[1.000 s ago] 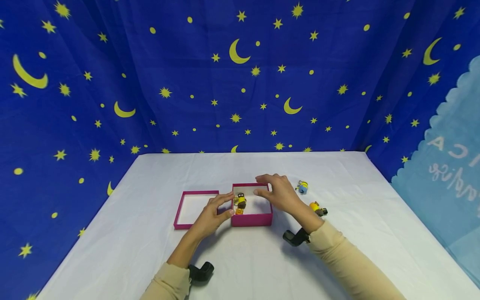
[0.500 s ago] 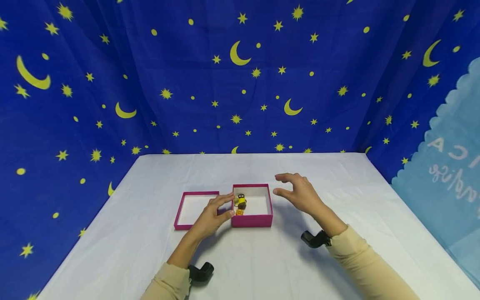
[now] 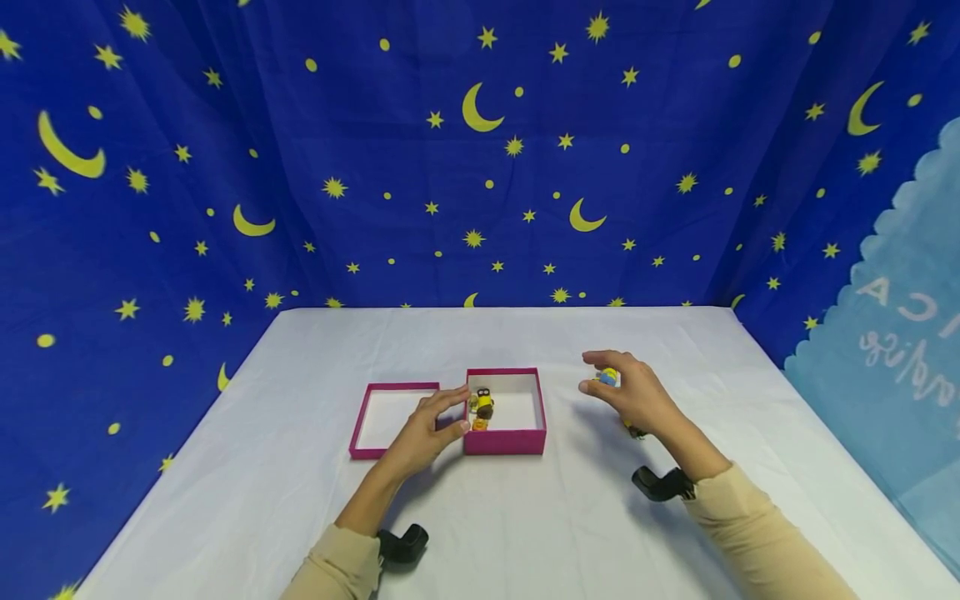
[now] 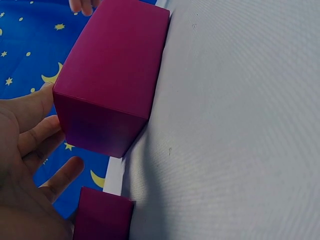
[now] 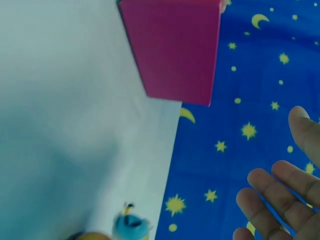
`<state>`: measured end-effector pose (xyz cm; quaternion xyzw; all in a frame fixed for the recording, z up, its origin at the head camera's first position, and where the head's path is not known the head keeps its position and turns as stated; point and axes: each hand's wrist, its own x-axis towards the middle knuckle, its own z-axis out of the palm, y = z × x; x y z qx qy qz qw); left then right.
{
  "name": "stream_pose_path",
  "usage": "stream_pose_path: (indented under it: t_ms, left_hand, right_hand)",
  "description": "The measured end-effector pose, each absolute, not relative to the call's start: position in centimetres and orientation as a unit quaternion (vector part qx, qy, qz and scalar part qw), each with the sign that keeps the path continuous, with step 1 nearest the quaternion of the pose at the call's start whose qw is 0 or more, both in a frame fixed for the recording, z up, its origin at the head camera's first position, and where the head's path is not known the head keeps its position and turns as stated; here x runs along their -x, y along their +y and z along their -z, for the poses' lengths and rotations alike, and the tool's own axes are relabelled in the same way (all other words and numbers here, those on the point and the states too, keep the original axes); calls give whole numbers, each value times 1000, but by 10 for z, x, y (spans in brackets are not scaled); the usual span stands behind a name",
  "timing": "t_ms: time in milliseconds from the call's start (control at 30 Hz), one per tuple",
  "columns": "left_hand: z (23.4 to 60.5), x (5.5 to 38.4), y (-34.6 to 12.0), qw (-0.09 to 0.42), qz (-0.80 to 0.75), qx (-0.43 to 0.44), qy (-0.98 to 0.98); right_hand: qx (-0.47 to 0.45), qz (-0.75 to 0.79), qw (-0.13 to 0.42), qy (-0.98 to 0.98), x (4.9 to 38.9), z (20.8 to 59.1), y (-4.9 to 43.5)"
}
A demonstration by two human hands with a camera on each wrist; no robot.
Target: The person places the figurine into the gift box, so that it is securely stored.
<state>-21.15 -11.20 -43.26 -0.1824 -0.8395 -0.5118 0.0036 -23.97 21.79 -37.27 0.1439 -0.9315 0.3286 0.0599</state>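
An open pink box (image 3: pixel 504 442) with a white inside stands mid-table. Several small toy figures lie along its left side, among them a yellow and brown one (image 3: pixel 484 403) and an orange one (image 3: pixel 479 425). My left hand (image 3: pixel 422 433) rests its thumb and fingertips against the box's left edge, fingers loosely extended. My right hand (image 3: pixel 633 392) hovers with spread fingers and nothing in its grasp, above a blue and yellow toy figure (image 3: pixel 608 377). Another figure (image 3: pixel 633 431) is mostly hidden under that hand. In the right wrist view, the blue figure (image 5: pixel 131 226) sits clear of the fingers.
A pink box lid (image 3: pixel 394 386) lies inside-up left of the box, partly behind my left hand. White cloth covers the table (image 3: pixel 510 525). A blue curtain (image 3: pixel 375 150) with stars and moons rises behind, and a light blue panel (image 3: pixel 892 333) hangs at the right.
My right hand has moved from above the box out to the right, over the figures on the table. My left hand, the box and the lid have stayed put.
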Motion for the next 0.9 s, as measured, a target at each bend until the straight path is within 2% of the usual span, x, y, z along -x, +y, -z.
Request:
stream_pose_path:
  t_ms: [367,900]
  left_hand:
    - [431,211,-112,-5,511,178,-841]
    - [433,212,-112,4,509,183,-841]
  right_hand:
    - [-118,-319,37,-940,238,384,252]
    - [-134,-314,10,-940,234,410,289]
